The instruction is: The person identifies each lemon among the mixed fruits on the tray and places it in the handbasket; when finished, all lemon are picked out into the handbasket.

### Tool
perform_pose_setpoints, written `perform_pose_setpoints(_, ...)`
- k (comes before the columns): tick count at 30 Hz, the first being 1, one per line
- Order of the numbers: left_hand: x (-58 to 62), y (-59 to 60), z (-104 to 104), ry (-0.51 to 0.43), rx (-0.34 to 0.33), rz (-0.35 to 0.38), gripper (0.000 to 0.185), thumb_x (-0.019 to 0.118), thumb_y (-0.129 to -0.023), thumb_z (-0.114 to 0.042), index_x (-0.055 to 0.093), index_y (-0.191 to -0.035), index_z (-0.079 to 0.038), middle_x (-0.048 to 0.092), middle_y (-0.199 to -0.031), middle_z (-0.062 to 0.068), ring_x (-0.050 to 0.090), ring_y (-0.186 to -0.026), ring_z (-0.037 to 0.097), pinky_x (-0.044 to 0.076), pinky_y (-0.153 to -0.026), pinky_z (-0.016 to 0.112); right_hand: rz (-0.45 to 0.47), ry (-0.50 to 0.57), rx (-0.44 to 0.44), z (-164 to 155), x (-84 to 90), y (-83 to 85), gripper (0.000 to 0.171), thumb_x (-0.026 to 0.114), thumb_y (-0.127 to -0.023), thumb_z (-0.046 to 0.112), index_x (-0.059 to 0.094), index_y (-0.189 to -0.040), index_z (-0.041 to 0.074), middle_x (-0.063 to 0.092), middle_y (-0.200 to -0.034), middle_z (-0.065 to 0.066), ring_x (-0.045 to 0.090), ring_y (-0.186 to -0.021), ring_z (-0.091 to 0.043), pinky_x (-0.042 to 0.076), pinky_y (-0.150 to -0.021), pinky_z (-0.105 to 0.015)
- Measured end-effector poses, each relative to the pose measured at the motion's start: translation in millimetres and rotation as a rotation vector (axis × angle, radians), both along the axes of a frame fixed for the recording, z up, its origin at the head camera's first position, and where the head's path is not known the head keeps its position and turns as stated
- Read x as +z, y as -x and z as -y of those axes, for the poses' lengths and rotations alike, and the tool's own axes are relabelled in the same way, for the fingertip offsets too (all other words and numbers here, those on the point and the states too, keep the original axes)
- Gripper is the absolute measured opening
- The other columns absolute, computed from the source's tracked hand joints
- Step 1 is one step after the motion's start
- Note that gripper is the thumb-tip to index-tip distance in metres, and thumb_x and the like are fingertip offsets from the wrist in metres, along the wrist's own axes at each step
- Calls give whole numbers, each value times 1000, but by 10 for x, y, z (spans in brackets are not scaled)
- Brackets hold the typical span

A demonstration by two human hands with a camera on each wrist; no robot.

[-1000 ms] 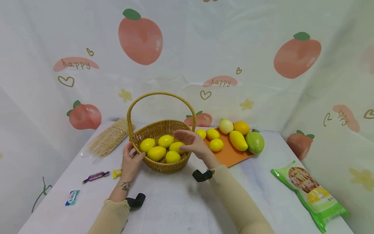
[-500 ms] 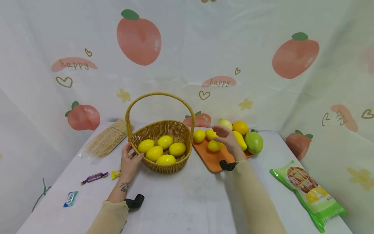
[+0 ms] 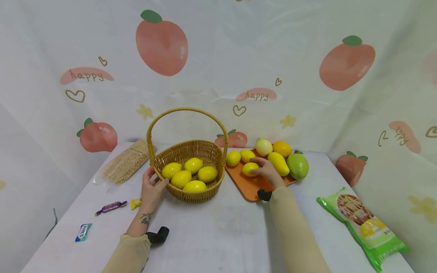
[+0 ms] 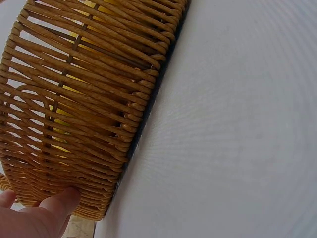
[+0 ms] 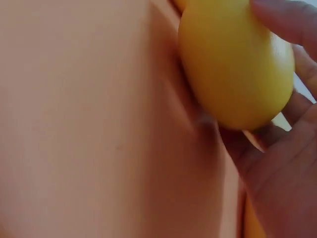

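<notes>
A wicker basket (image 3: 188, 151) with a tall handle holds several yellow lemons (image 3: 181, 178). My left hand (image 3: 151, 186) grips the basket's left rim, and its fingertips (image 4: 57, 204) press the weave low on the wall (image 4: 84, 99). To the right lies an orange board (image 3: 250, 189) with more fruit. My right hand (image 3: 264, 171) curls its fingers round a yellow lemon (image 3: 249, 168) on that board; in the right wrist view the lemon (image 5: 233, 64) sits on the board (image 5: 89, 124) against my fingers (image 5: 287, 20).
Two more lemons (image 3: 240, 156), a pale onion (image 3: 264, 147), an orange (image 3: 282, 148), a mango (image 3: 278, 163) and a green fruit (image 3: 297, 166) share the board. A nut bag (image 3: 126, 162) and candies (image 3: 110, 206) lie left; a green snack pack (image 3: 365, 225) lies right.
My right hand left the basket, swung right over the orange board and came down onto a lemon, closing round it. The left hand stayed on the basket rim.
</notes>
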State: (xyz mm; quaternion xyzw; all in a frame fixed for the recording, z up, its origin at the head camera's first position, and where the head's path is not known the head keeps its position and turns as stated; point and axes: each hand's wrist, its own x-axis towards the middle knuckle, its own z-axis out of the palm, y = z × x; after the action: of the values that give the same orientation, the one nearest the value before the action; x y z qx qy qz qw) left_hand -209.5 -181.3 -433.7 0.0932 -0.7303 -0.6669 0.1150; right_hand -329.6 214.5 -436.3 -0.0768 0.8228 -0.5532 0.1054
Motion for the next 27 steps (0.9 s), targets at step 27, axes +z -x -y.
perform_pose_setpoints(27, 40, -26, -13, -27, -12, -23, 74, 54, -87, -5, 11, -147, -6, 20, -149, 18, 35, -127, 32, 39, -74, 1, -14, 137, 102, 332, 395, -641, 61, 73, -75, 8, 49, -130, -1, 46, -135, -16, 48, -106, -20, 47, -87, -28)
